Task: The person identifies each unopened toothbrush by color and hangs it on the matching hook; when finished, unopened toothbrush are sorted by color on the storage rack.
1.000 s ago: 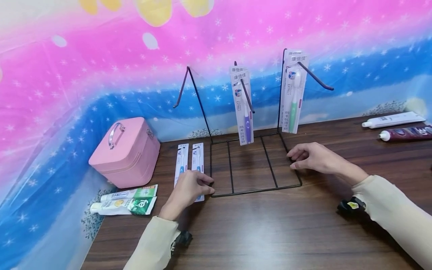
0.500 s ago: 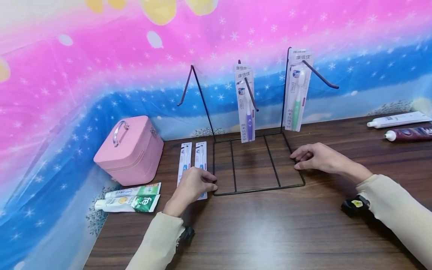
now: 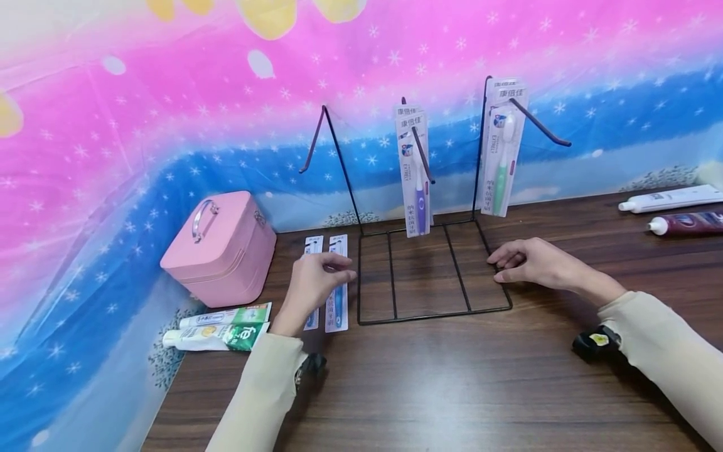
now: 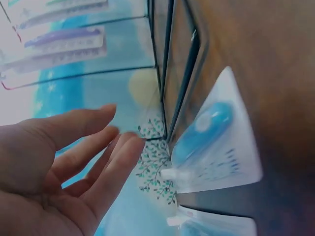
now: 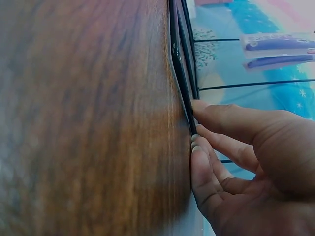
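The black wire rack [image 3: 457,269] stands on the table [image 3: 429,376], packaged toothbrushes [image 3: 420,194] hanging from its middle and right hooks [image 3: 539,123], and the right hand [image 3: 533,263] pinches the right bar [image 3: 486,242] of its base. Just left of the rack, the left hand [image 3: 315,282] hovers, thumb and fingers parted, above two packaged blue toothbrushes [image 3: 339,304]; farther left are a pink case [image 3: 217,251] and two toothpaste tubes [image 3: 211,337]

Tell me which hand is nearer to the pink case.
Left. The left hand is between the pink case and the wire rack; the right hand pinches the rack's right edge, farther away.
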{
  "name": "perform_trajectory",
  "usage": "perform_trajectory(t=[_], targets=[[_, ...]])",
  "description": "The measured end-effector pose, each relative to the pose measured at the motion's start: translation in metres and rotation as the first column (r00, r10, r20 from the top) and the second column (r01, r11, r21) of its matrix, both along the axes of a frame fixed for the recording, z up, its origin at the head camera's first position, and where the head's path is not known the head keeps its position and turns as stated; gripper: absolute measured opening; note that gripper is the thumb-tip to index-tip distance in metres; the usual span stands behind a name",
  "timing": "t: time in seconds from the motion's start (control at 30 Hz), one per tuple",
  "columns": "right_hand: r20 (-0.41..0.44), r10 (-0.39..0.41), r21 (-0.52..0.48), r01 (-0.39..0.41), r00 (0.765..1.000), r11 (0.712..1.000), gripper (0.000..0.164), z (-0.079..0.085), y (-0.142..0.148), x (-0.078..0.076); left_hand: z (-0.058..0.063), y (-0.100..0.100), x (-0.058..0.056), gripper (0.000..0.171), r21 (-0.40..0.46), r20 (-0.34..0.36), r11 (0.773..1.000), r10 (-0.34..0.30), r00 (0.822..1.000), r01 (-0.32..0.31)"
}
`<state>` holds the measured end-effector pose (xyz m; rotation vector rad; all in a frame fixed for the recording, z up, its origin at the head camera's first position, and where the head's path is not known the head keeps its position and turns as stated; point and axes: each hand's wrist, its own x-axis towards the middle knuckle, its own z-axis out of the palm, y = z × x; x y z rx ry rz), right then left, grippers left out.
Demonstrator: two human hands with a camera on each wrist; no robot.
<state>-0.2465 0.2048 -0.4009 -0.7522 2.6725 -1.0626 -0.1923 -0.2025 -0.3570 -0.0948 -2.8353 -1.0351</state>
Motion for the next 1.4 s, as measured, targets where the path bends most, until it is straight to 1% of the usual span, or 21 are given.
perform_trajectory(t=[0.07, 0.17, 0.27, 0.37, 0.43, 0.53, 0.7, 0.8, 0.9, 0.97, 1.03, 1.2, 1.4], targets=[[0.007, 0.001, -0.004, -0.001, 1.000, 1.000, 0.035, -0.001, 0.000, 0.000, 0.001, -0.001, -0.008, 0.023, -0.008, -0.047, 0.999, 0.037, 0.998, -0.038], [0.009, 0.001, -0.010, -0.001, 1.000, 1.000, 0.036, -0.001, 0.001, 0.000, 0.003, -0.003, -0.020, 0.023, -0.019, -0.107, 0.995, 0.091, 0.990, -0.093], [0.006, -0.003, -0.011, 0.003, 1.000, 1.000, 0.035, -0.002, 0.002, 0.000, 0.004, -0.005, -0.033, 0.022, -0.020, -0.138, 0.990, 0.137, 0.981, -0.141], [0.004, -0.004, -0.013, 0.004, 1.000, 1.000, 0.036, -0.002, 0.003, -0.001, 0.005, -0.008, -0.045, 0.023, -0.025, -0.121, 0.982, 0.183, 0.976, -0.187], [0.006, -0.002, -0.015, 0.002, 1.000, 1.000, 0.036, -0.002, 0.003, -0.001, 0.005, -0.009, -0.052, 0.026, -0.036, -0.085, 0.977, 0.206, 0.975, -0.210], [0.006, -0.001, -0.014, 0.002, 1.000, 1.000, 0.036, -0.002, 0.003, -0.001, 0.005, -0.008, -0.058, 0.029, -0.061, -0.039, 0.972, 0.226, 0.973, -0.228], [0.002, -0.004, -0.005, 0.004, 1.000, 1.000, 0.036, -0.001, 0.004, -0.001, 0.004, -0.003, -0.066, 0.030, -0.079, 0.019, 0.966, 0.247, 0.969, -0.245], [-0.001, -0.004, -0.004, 0.004, 1.000, 1.000, 0.036, -0.001, 0.004, -0.001, 0.003, 0.000, -0.069, 0.027, -0.058, 0.074, 0.965, 0.259, 0.963, -0.256], [-0.001, -0.003, -0.005, 0.003, 1.000, 1.000, 0.036, -0.001, 0.004, -0.001, 0.002, 0.002, -0.071, 0.019, -0.045, 0.111, 0.963, 0.270, 0.957, -0.266], [-0.001, -0.002, -0.006, 0.002, 1.000, 1.000, 0.036, -0.001, 0.004, -0.001, 0.001, 0.002, -0.073, 0.016, -0.060, 0.118, 0.959, 0.282, 0.952, -0.276], [0.000, -0.001, -0.008, 0.001, 1.000, 1.000, 0.036, -0.002, 0.004, -0.001, 0.000, 0.002, -0.074, 0.016, -0.093, 0.116, 0.955, 0.292, 0.949, -0.283], [-0.002, 0.001, -0.013, -0.001, 1.000, 1.000, 0.035, -0.002, 0.003, -0.001, -0.002, 0.001, -0.077, 0.021, -0.174, 0.097, 0.940, 0.313, 0.945, -0.293], [0.000, 0.002, -0.023, -0.002, 1.000, 1.000, 0.034, -0.003, 0.002, -0.001, -0.004, 0.001, -0.077, 0.029, -0.180, 0.098, 0.932, 0.335, 0.937, -0.315]])
